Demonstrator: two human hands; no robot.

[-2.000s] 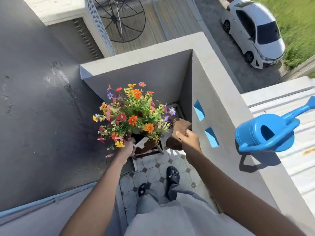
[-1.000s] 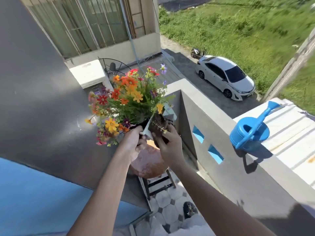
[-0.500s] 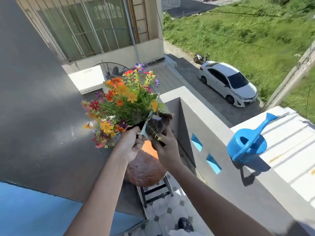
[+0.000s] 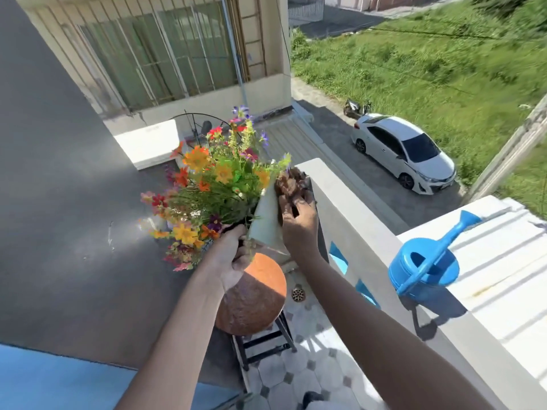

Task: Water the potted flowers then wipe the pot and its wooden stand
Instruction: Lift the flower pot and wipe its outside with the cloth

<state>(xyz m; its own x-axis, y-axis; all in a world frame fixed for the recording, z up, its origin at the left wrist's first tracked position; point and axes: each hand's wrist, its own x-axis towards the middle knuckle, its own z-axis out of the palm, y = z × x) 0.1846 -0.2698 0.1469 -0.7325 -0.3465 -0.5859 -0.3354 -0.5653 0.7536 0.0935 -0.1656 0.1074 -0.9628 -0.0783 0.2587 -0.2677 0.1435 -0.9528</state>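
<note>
Holding the pot [image 4: 251, 294] up in the air, the left hand [image 4: 233, 261] gripped it near the rim, with fingers curled around its neck. The pot was tipped away, and the flowers [image 4: 213, 187] leaned out toward the grey wall. The right hand [image 4: 299, 220] clutched a brown rag [image 4: 291, 182] and pressed it near a white tag [image 4: 266, 220] at the top of the pot.

The stand [image 4: 263, 341] sat just under the pot on the tiled floor, and I could not tell if the pot touched it. The blue can [image 4: 426, 264] stood well apart on the ledge [image 4: 349, 214].

One hand carried a round, heavy pot, so it could have slipped and smashed on the tiles. A hard rub from the rag could have pushed it loose. Tipping it more could have spilled dirt or wet water out. The flowers could have bent too.
</note>
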